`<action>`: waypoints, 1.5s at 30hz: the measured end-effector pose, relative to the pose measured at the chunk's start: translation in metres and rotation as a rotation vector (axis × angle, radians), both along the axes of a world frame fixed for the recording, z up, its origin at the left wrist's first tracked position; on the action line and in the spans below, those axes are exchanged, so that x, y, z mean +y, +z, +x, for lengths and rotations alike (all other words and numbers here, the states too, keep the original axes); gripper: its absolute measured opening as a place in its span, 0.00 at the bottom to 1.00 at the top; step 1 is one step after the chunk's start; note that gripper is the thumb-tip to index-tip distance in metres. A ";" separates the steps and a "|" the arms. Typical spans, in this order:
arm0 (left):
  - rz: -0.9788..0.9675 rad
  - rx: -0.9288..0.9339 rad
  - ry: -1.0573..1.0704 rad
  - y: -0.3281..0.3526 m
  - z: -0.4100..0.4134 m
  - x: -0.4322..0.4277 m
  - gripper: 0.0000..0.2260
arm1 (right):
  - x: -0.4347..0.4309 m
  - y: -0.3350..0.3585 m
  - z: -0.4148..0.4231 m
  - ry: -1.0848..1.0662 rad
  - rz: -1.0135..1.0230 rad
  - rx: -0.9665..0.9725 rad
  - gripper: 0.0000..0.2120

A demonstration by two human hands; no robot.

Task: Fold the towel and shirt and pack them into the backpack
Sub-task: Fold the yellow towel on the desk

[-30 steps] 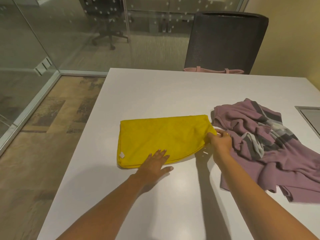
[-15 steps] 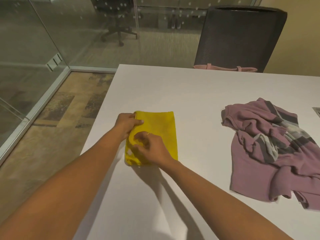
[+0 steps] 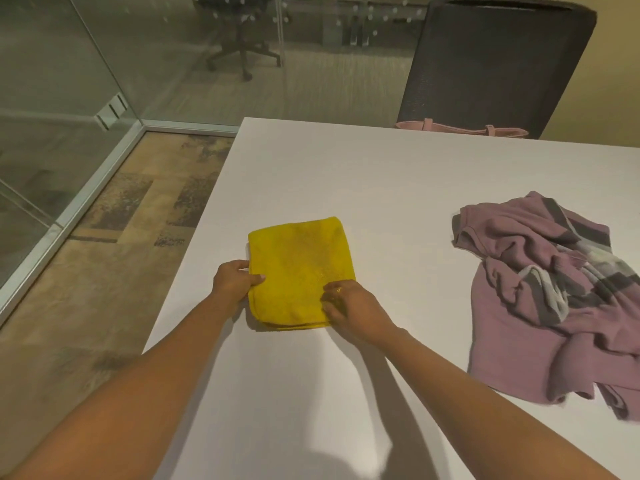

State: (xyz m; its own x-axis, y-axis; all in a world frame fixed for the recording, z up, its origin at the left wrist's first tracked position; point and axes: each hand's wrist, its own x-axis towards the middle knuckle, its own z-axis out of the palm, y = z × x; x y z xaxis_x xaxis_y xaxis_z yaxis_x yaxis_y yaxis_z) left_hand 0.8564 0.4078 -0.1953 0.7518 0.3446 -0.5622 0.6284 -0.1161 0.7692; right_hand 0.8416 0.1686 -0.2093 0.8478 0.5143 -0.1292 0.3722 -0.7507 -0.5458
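Left hand [image 3: 235, 282] pinches the left edge of the folded yellow towel [image 3: 301, 265], thumb on top. Right hand [image 3: 349, 306] curls over its near right corner, and we cannot tell if it pinches or only presses. We judge both are squaring the layers so the fold holds. Towel lies flat toward the left side of the white table [image 3: 346, 168]; crumpled mauve shirt [image 3: 554, 296] well apart, unfolded. Past the far edge, a dark chair [image 3: 495, 64] carries a pink strapped bag [image 3: 460, 128], possibly the backpack. Glass wall [image 3: 52, 98] at left.
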 end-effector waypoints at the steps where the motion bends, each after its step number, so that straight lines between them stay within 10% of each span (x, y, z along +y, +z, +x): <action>1: 0.047 -0.013 -0.029 0.001 -0.001 -0.001 0.26 | 0.000 0.001 0.001 0.008 -0.009 0.001 0.15; 8: 0.474 -0.319 -0.239 0.005 -0.014 -0.016 0.26 | -0.005 0.007 0.004 0.068 -0.102 -0.114 0.18; 16: 1.003 -0.074 -0.809 -0.020 -0.026 -0.030 0.27 | -0.020 0.002 0.006 0.174 -0.246 -0.157 0.29; 19: 1.114 -0.282 -0.775 -0.025 -0.031 -0.026 0.23 | -0.032 0.008 0.009 0.207 -0.241 -0.146 0.22; 24: 0.834 -0.764 -1.019 -0.048 -0.036 -0.002 0.12 | -0.062 0.013 0.015 0.350 -0.306 -0.195 0.18; 32: 0.589 -0.656 -1.171 -0.049 -0.031 0.017 0.23 | -0.084 0.001 0.003 0.371 -0.363 -0.337 0.19; 38: 0.596 -0.348 -1.300 -0.035 -0.029 0.013 0.34 | -0.068 0.014 0.004 -0.035 0.038 0.088 0.25; 45: 0.362 -0.341 -0.846 -0.007 -0.024 -0.015 0.35 | -0.060 0.018 0.011 -0.403 0.292 0.185 0.27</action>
